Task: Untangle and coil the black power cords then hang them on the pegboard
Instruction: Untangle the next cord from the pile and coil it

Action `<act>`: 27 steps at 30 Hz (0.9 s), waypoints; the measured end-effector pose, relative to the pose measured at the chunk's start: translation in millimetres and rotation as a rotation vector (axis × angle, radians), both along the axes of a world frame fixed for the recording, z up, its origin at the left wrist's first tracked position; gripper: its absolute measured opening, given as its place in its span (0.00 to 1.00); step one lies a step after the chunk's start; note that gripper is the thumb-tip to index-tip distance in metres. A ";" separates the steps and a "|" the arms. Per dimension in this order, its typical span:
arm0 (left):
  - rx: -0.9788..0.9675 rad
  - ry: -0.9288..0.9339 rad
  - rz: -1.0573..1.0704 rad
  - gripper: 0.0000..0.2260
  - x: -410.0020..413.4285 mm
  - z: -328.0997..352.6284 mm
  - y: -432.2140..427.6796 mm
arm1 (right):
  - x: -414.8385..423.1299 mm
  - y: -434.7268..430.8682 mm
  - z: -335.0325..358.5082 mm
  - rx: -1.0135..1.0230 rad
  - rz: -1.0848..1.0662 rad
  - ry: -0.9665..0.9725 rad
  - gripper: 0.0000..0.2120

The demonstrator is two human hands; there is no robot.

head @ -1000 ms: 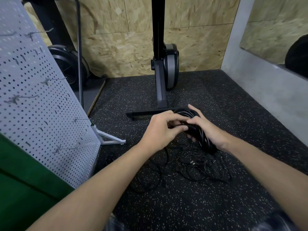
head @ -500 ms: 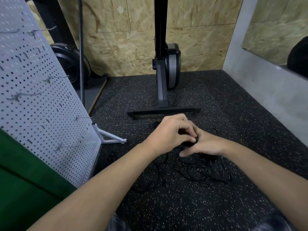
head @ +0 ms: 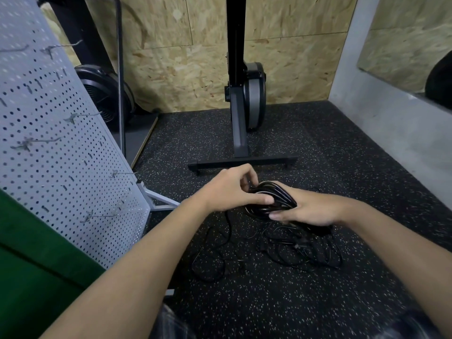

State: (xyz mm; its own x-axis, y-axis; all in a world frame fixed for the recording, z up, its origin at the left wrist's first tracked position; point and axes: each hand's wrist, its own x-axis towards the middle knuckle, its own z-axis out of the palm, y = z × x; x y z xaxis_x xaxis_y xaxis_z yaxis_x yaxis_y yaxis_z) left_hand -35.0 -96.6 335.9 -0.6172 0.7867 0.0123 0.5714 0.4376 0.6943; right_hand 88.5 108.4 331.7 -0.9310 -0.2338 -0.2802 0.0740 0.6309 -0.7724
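coiling step: right hand grips the coiled cord mid-frame, left hand pinches its loops; next, probably, carry it to a pegboard hook at 9 o'clock, tangled cords waiting at 5 o'clock.

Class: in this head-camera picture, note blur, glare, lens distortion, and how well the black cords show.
Head view: pegboard hooks smear with motion blur; the coiled cord shows glossy highlights; the loose cords nearly merge into the dark floor; forearms balloon toward the corners.

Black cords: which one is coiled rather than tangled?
The coiled bundle gripped between the left hand and right hand; the loose cords lie tangled on the floor.
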 end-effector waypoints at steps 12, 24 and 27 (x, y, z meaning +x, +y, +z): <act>-0.043 -0.357 -0.052 0.09 -12.5 -10.1 -19.1 | 11.5 15.2 16.8 -0.186 -0.244 -0.039 0.13; 0.340 -0.071 0.328 0.05 7.4 -24.4 6.7 | 6.5 -12.6 9.9 -0.076 -0.177 -0.009 0.30; 0.335 -0.237 0.284 0.12 7.7 -29.9 7.0 | 8.7 -10.6 19.0 -0.291 -0.318 0.048 0.15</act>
